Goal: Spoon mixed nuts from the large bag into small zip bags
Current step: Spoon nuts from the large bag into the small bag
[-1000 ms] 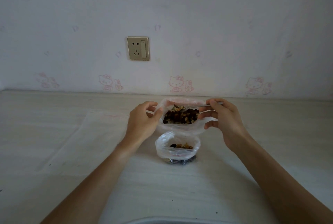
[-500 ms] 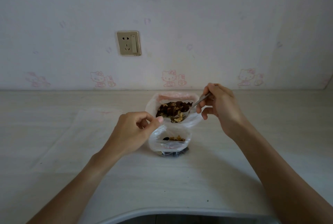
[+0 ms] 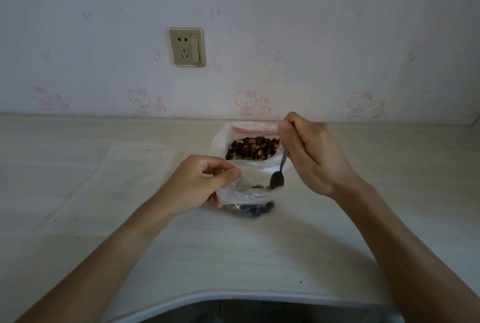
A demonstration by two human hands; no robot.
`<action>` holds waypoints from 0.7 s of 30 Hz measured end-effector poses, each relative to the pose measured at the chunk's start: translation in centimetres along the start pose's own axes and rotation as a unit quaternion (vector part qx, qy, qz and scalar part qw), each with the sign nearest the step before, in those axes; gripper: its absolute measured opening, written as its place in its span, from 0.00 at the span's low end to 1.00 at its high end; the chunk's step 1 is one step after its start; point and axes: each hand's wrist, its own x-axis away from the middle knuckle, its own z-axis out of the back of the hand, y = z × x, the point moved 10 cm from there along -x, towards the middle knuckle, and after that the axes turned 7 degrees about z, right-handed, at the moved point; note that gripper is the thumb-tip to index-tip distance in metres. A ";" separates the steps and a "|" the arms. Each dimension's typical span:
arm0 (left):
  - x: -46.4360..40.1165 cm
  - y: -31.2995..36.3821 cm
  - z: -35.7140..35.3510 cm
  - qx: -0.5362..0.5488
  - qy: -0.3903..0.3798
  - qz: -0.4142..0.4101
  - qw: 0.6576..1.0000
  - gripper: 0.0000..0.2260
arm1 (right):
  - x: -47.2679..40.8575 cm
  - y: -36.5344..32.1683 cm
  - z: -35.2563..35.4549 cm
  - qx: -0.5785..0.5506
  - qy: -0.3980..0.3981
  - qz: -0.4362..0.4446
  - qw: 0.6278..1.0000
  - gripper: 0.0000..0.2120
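Note:
The large clear bag [image 3: 220, 138] stands open at the middle of the table, with dark and tan mixed nuts [image 3: 253, 147] inside. Just in front of it sits a small zip bag [image 3: 249, 196] with some nuts at its bottom. My left hand [image 3: 200, 182] pinches the small bag's left rim and holds its mouth open. My right hand [image 3: 309, 151] grips a metal spoon [image 3: 278, 177] by the handle, bowl tipped down into the small bag's mouth.
A pale table [image 3: 233, 250] runs to the wall, with its curved front edge [image 3: 233, 294] near me. Flat clear zip bags [image 3: 130, 164] lie to the left. A wall socket [image 3: 186, 46] is mounted above.
My right hand has carried the spoon from the large bag down into the small bag's mouth. My left hand kept its hold on the small bag's rim.

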 end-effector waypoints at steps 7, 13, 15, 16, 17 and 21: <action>-0.1 -0.6 0.0 0.012 0.007 0.022 1.000 0.07 | 0.1 -0.2 0.8 -0.075 0.055 0.012 0.996 0.16; -0.3 -0.1 1.8 -0.073 0.094 -0.020 0.993 0.13 | 1.1 4.9 1.0 -0.188 0.149 -0.163 0.957 0.17; -0.5 -0.4 2.6 -0.053 0.117 -0.014 0.992 0.14 | 1.9 7.1 0.4 -0.227 0.157 -0.238 0.931 0.16; -0.6 -0.6 3.1 -0.049 0.136 -0.009 0.989 0.14 | 2.4 8.1 0.0 -0.243 0.162 -0.276 0.916 0.16; -0.7 -0.9 3.7 -0.051 0.161 -0.005 0.986 0.15 | 3.0 8.9 -0.3 -0.256 0.165 -0.309 0.901 0.16; -1.8 -1.7 5.9 -0.077 0.249 0.015 0.965 0.14 | 4.1 10.5 -1.5 -0.282 0.163 -0.375 0.868 0.16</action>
